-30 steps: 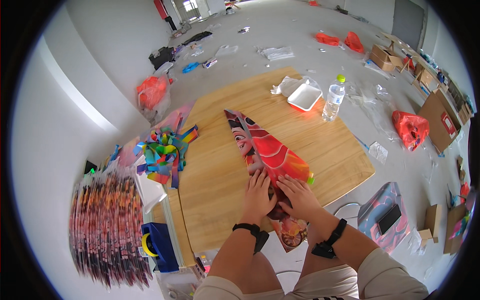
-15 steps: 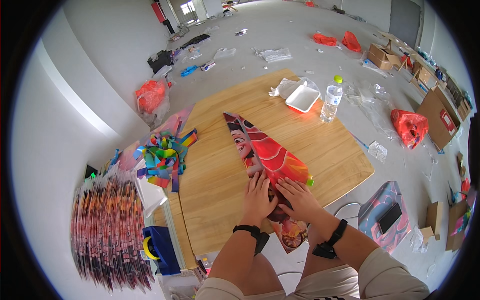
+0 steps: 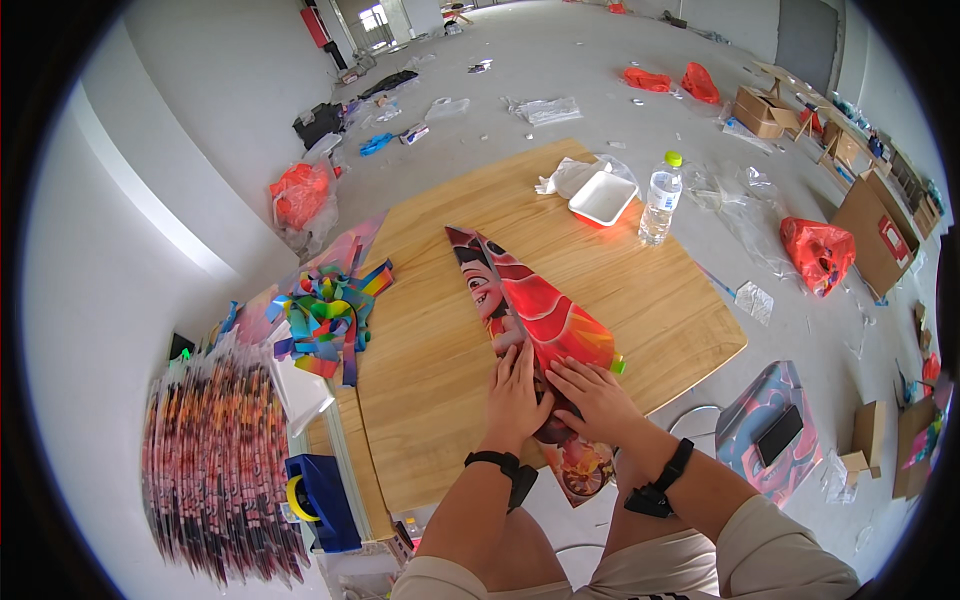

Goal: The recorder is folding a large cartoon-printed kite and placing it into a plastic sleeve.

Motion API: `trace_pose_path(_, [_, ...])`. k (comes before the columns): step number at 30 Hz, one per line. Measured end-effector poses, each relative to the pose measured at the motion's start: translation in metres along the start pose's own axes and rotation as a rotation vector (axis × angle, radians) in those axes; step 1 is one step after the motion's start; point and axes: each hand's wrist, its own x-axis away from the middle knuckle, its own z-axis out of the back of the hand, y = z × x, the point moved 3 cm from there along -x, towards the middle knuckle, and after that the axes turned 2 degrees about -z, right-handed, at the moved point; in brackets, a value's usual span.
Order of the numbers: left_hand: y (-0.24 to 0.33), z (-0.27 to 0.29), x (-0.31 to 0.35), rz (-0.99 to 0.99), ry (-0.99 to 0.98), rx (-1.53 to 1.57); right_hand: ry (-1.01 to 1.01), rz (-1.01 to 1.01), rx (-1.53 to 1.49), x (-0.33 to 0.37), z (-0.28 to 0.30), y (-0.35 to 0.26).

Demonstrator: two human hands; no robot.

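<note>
A printed kite lies folded on the wooden table, its narrow point away from me. It is mostly red, with a cartoon figure and a dark seam down its length. A small yellow-green tip sticks out at its right side. My left hand lies flat on the kite's left edge, fingers stretched forward. Beside it my right hand presses on the kite with fingers extended. The thumbs come close together, and both hands hide part of the print. The kite's near end hangs past the table edge.
Rainbow ribbons lie at the table's left edge. Below them stand many packed, printed pieces and a blue tape dispenser. A white tray and a water bottle stand at the back right. A phone rests on a printed seat.
Both hands stay flat on the kite, with barely a shift of the fingers. The kite keeps its place.
</note>
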Motion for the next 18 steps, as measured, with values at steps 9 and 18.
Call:
trace_pose_path(9, [-0.0014, -0.0020, -0.0001, -0.036, 0.020, -0.033, -0.020, 0.004, 0.066, 0.0003, -0.0019, 0.0004])
trace_pose_path(18, [-0.0023, -0.0051, -0.0011, -0.054, 0.064, -0.079, -0.015, 0.007, 0.093, -0.0003, -0.0044, 0.0012])
